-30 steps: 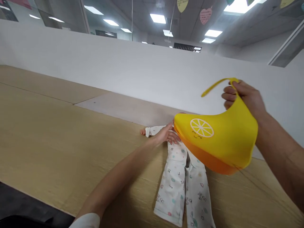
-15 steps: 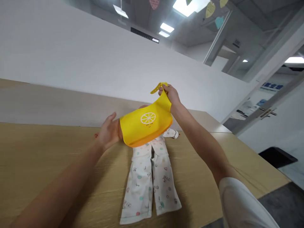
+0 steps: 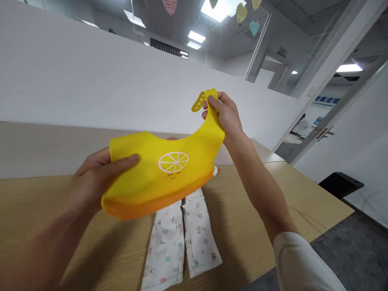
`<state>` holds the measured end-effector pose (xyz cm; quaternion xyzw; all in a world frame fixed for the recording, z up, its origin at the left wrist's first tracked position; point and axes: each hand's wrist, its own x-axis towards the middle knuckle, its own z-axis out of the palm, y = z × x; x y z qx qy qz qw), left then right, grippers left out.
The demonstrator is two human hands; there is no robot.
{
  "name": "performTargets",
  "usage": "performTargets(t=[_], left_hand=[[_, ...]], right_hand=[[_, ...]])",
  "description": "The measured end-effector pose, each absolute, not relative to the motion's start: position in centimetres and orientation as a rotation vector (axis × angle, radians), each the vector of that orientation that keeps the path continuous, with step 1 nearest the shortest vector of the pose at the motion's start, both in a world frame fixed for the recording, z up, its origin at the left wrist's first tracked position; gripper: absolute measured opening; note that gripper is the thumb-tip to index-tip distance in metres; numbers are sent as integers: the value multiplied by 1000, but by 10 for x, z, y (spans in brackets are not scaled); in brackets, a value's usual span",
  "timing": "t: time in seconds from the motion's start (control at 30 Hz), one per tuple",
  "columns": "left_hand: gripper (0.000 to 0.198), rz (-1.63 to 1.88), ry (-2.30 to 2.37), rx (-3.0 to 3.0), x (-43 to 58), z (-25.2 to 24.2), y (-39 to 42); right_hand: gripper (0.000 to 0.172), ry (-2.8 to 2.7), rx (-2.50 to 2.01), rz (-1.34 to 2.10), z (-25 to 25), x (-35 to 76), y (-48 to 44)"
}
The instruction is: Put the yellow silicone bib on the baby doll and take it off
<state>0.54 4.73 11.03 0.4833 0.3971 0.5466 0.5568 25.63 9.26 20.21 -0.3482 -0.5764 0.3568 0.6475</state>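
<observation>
A yellow baby bib (image 3: 145,173) with a lemon-slice print and an orange lower pocket is stretched out in the air between my hands. My right hand (image 3: 226,113) pinches one neck strap, whose end with holes curls over to the left. On the bib's left side my left hand (image 3: 100,169) grips it, thumb on the front and fingers behind. Behind and below, a doll in white patterned pajamas (image 3: 172,242) lies on the table; the trousers show, while the bib hides most of its upper body. Only the top of the doll's head (image 3: 172,138) peeks over the neckline.
The wooden table (image 3: 257,218) runs up to a low panel and a white wall (image 3: 91,81) with glass above. At the right, a black chair (image 3: 341,184) stands beyond the table edge, near a door with a handle (image 3: 324,132).
My left hand has gone from open behind the bib to gripping its left side. The bib has come closer and is spread wider. The view has shifted slightly.
</observation>
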Motion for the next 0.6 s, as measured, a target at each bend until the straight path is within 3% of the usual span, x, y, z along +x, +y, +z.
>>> performTargets(t=[0.17, 0.3, 0.43, 0.6], left_hand=[[51, 1246, 837, 1205, 19, 100, 70], [37, 1093, 812, 1123, 25, 64, 120], [40, 1005, 959, 1059, 22, 27, 156], [35, 970, 947, 1052, 23, 10, 181]], right_hand=[[16, -1305, -852, 807, 181, 269, 126], [6, -1182, -1105, 795, 112, 276, 182], [11, -1089, -1385, 695, 41, 281, 224], [11, -1089, -1456, 691, 0, 281, 244]])
